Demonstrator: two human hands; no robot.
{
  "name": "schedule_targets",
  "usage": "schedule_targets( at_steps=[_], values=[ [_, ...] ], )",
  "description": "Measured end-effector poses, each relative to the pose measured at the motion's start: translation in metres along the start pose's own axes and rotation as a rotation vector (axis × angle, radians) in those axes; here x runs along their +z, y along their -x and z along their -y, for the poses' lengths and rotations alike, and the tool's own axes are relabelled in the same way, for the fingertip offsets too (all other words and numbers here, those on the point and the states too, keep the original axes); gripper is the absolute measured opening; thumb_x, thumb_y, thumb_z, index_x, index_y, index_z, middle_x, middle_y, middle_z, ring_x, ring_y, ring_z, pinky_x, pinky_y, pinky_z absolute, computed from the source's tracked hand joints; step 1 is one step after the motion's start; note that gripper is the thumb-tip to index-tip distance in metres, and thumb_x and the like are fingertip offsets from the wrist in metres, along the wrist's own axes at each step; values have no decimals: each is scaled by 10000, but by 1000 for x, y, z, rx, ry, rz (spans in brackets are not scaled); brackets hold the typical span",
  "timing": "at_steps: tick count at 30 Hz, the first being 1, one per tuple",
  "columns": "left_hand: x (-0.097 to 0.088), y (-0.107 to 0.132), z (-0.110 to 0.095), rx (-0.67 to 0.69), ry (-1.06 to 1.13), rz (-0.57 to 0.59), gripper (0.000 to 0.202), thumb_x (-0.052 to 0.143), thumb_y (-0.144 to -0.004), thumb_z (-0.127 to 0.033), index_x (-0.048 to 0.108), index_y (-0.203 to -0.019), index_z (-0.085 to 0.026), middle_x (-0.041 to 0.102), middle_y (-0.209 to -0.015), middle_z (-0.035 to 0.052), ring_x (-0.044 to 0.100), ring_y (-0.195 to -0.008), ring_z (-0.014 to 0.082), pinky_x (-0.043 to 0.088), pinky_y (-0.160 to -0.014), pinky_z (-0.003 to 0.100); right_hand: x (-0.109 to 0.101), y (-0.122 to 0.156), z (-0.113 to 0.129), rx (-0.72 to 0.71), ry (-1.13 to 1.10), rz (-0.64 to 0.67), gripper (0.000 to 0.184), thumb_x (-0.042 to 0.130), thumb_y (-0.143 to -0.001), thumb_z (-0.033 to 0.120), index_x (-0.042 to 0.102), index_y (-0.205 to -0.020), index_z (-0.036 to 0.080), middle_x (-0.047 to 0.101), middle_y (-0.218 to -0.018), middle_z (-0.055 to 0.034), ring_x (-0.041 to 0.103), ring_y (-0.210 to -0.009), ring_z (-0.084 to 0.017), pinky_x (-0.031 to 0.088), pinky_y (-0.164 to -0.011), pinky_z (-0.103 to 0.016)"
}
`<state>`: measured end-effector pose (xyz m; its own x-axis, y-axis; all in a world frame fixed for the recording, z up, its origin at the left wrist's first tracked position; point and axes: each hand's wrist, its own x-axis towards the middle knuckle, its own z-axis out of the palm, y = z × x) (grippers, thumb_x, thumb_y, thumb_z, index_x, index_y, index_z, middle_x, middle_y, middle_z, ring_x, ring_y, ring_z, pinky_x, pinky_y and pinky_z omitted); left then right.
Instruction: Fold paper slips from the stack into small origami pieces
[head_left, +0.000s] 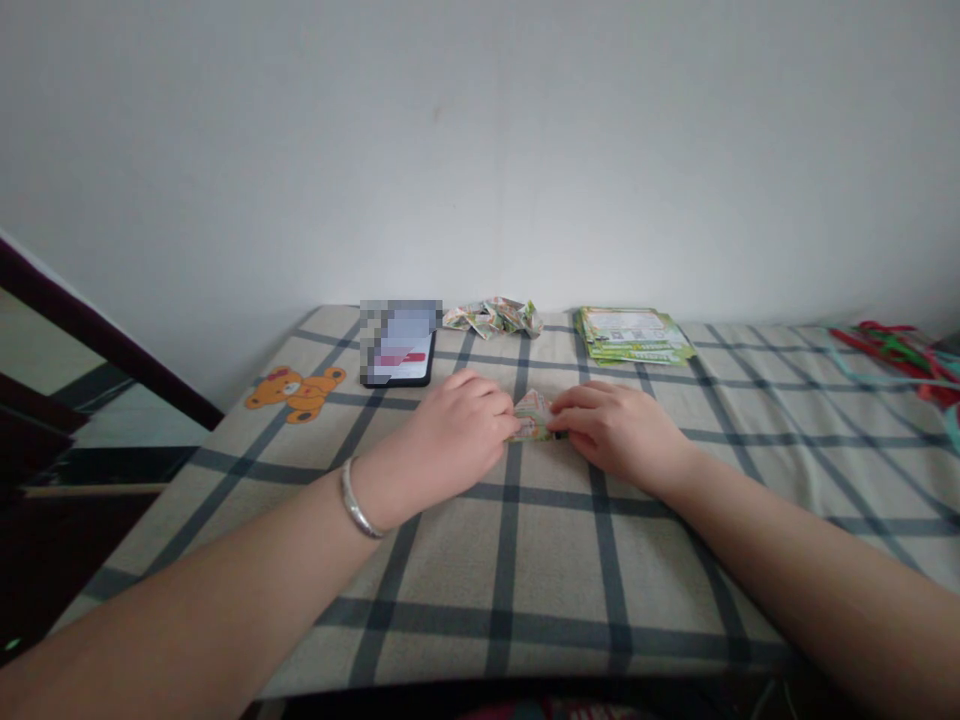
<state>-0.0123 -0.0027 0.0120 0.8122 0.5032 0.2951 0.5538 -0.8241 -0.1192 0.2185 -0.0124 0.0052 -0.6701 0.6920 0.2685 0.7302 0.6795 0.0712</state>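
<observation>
Working close together, the two bare hands meet over a small folded piece of printed paper (534, 415), white w/ green and orange; it is located approx. midway betw. the far edge and the near edge of the surface, which is a table under a beige cloth (555, 575) w/ dark grey-blue checks. The left hand (466, 425), w/ a plain silver metal bangle (360, 503) on its wrist, has its fingers bent and close together at the left end of the paper (the thumb is hidden, so I cannot tell if it pinches or only presses). The right hand (622, 430) pinches the right end betw. thumb and bent fingers.

Along the far edge there is a crumpled-looking group of folded printed papers (495, 318) and, to the right of it, an uneven stack of flat green-and-white printed sheets (630, 335). Nr the far left corner lies a black rectangular smartphone (409, 350), its screen lit and partly blurred. Nr the left edge is a flat orange bear figure (296, 393). Toward the far right, a red-and-green tangled bundle (900, 350) lies w/ a pale blue cord.
</observation>
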Motion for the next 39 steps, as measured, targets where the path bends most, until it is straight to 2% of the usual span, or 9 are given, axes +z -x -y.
schedule_targets(
  at_steps=[13,25,29,39],
  values=[
    [-1,2,1,-33,-33,21,172,555,-819,-151,712,-878,-189,675,-850,36,581,-920,211,391,-935,405,-7,5,-6,46,-34,35,242,553,-821,97,740,-901,228,713,-1008,-36,643,-880,-194,482,-754,-299],
    [-7,4,-2,-129,-26,79,220,507,-841,-178,726,-863,-186,682,-838,44,600,-869,206,410,-886,404,-12,12,-14,72,54,94,235,555,-806,109,735,-885,238,718,-1034,17,660,-864,-174,462,-688,-276],
    [-6,4,-3,-208,-9,102,217,507,-836,-186,723,-855,-179,683,-831,51,611,-846,214,433,-855,403,-15,11,-12,100,75,113,229,546,-812,116,736,-860,233,719,-1036,22,663,-864,-179,453,-663,-278],
    [5,1,-3,-248,19,41,214,459,-847,-178,646,-746,-160,626,-790,54,585,-794,207,464,-766,371,-10,13,-13,105,48,94,210,531,-804,109,711,-839,212,718,-984,-1,659,-855,-187,466,-685,-292]
  ],
)
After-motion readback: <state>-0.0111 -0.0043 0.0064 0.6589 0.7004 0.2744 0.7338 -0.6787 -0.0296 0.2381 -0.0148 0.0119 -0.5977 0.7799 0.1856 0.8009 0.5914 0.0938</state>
